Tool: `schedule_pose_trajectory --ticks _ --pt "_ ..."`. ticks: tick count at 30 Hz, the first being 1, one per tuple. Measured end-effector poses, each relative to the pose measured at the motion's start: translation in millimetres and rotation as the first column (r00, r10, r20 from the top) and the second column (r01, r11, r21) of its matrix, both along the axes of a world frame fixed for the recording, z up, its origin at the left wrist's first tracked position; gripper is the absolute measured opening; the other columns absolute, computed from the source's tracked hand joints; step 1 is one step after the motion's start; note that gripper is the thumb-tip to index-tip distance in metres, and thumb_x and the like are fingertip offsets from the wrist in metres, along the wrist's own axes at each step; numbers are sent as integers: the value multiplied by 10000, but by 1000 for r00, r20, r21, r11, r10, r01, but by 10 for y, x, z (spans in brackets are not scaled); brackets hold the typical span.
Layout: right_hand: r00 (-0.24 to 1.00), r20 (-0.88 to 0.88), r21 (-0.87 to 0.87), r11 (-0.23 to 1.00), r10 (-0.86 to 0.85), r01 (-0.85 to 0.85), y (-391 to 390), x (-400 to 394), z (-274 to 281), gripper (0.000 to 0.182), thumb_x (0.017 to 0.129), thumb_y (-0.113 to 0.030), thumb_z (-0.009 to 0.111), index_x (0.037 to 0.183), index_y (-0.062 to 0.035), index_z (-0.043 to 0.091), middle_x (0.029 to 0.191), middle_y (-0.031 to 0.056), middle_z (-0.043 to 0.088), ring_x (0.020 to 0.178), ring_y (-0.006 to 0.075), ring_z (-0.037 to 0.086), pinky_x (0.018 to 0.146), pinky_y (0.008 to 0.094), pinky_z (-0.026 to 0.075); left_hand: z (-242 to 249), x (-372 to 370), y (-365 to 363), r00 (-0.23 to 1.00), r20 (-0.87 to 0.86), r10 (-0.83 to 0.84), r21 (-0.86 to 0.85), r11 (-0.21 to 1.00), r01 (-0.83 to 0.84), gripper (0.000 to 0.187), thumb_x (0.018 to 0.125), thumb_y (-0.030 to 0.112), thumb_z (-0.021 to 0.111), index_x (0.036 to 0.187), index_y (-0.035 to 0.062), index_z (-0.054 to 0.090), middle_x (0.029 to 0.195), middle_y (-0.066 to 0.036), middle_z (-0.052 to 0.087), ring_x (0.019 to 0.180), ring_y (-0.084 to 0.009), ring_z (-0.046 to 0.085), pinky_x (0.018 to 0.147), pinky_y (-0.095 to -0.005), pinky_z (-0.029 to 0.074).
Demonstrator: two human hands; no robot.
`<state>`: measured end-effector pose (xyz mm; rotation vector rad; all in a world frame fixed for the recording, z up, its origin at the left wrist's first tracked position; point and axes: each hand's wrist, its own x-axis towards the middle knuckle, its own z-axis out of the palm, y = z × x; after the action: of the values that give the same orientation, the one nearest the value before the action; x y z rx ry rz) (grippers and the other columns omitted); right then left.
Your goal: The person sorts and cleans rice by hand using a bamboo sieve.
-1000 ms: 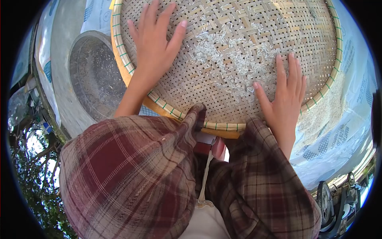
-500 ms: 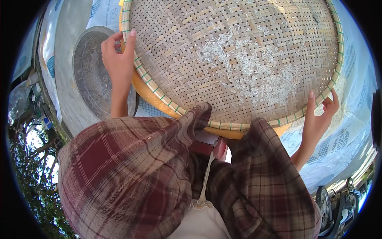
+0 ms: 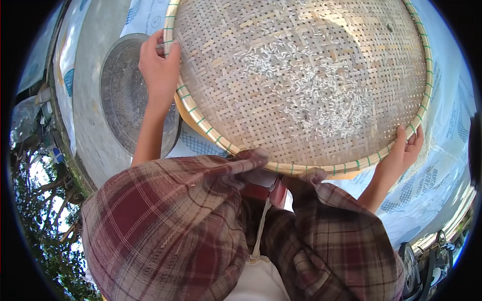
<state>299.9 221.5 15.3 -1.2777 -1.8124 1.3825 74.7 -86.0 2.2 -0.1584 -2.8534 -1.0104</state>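
A large round woven tray (image 3: pixel 221 90) with a green-stitched rim fills the upper middle of the view. White grains (image 3: pixel 321 95) lie scattered over its weave, thickest right of the centre. My left hand (image 3: pixel 160 67) is closed on the rim at the left, thumb on top and fingers at the outer side. On the lower right rim, my right hand (image 3: pixel 404 153) has its thumb and fingers closed round the edge. Part of an orange-yellow thing (image 3: pixel 190 118) shows under the tray.
A grey round basin (image 3: pixel 118 95) stands left of the tray on a grey surface. Printed blue-white sheeting (image 3: pixel 427 185) lies beneath and to the right. Bicycle parts (image 3: pixel 411 266) are at the lower right, tree branches (image 3: pixel 50 215) at the lower left.
The tray has shifted slightly, its lower edge now nearer my body, and the grains have spread. My left hand has moved right and my right hand down, closing on the rim.
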Motion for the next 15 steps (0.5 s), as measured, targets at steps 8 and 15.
schedule_pose_trajectory --ticks 8,15 --pt "980 52 12 981 195 -195 -313 16 27 454 841 -18 524 1247 35 329 1021 116 525 861 126 547 710 223 439 -81 -55 -434 997 -77 29 64 998 -24 340 778 94 629 1097 -7 570 950 -72 520 697 -107 520 642 -255 452" --pt "996 -33 -40 995 88 -89 -29 256 46 444 835 -13 519 1237 33 336 993 109 522 870 138 549 745 232 439 138 340 -205 1000 -27 7 202 979 -2 332 768 90 631 1082 -6 584 934 -62 517 686 -91 515 633 -239 448"
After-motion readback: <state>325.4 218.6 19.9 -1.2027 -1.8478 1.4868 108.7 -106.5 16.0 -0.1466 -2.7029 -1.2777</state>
